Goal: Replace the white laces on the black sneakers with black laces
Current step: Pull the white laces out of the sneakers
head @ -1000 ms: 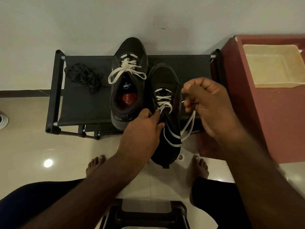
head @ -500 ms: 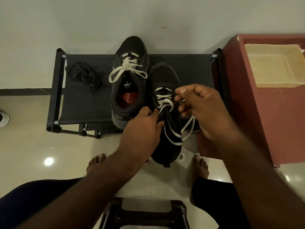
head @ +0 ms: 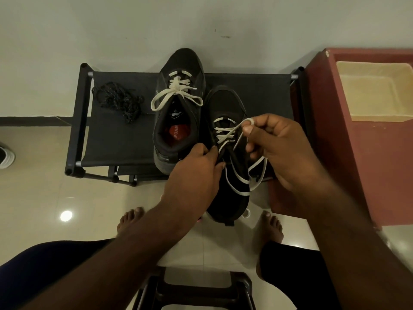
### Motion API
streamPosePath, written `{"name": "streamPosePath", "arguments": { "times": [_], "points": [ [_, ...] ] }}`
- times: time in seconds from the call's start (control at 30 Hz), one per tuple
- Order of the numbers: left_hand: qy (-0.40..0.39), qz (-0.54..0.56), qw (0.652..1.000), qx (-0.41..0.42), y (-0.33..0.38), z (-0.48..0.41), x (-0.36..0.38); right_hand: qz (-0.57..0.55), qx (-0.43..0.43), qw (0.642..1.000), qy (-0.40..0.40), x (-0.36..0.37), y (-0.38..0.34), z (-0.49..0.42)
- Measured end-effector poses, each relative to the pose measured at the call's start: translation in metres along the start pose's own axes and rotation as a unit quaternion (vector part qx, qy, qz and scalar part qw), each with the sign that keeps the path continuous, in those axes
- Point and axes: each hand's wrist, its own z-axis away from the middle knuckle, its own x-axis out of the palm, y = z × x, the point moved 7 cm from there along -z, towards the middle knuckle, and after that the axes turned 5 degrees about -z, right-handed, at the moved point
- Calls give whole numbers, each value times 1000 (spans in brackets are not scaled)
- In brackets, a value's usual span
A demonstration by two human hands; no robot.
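At the black fabric bench (head: 116, 144), near black sneaker (head: 230, 198) overhanging.
Gripping its collar with left hand (head: 194, 175) fingers (head: 214, 151), pinching its white lace (head: 224, 130) with right hand (head: 281, 151) fingers (head: 248, 129); tangled black laces (head: 118, 104) far left, maroon box (head: 330, 153) right.

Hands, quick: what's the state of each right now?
Left hand: closed, grips the nearer sneaker at its opening.
Right hand: closed, pinches a loop of that sneaker's white lace.

Bare: left hand (head: 194, 173), right hand (head: 283, 153), forearms (head: 134, 253), feet (head: 130, 222); left leg (head: 44, 265) in navy cloth; right leg (head: 288, 262) in black.
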Motion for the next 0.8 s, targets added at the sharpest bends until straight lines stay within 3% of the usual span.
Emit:
{"name": "streamPosePath", "arguments": {
  "times": [0.1,0.2,0.33,0.5,0.57,0.73,0.8],
  "points": [
    [2,3,1000,2,1,0,0,16,13,1000,-5,-2,3,0],
    [1,4,1000,0,0,-1,2,108,29,992,-64,6,9,4],
    [2,3,1000,2,0,0,2,191,4,980,-59,11,9,3],
    [-2,9,1000,-1,1,0,-1,62,-33,996,59,-9,-3,-2],
    [-4,9,1000,0,1,-1,0,51,-24,996,69,-12,-3,0],
    [2,7,1000,3,2,-1,1,140,12,989,-45,6,6,3],
    [2,6,1000,4,2,-1,1,178,-8,983,-48,8,6,4]
  ]
}}
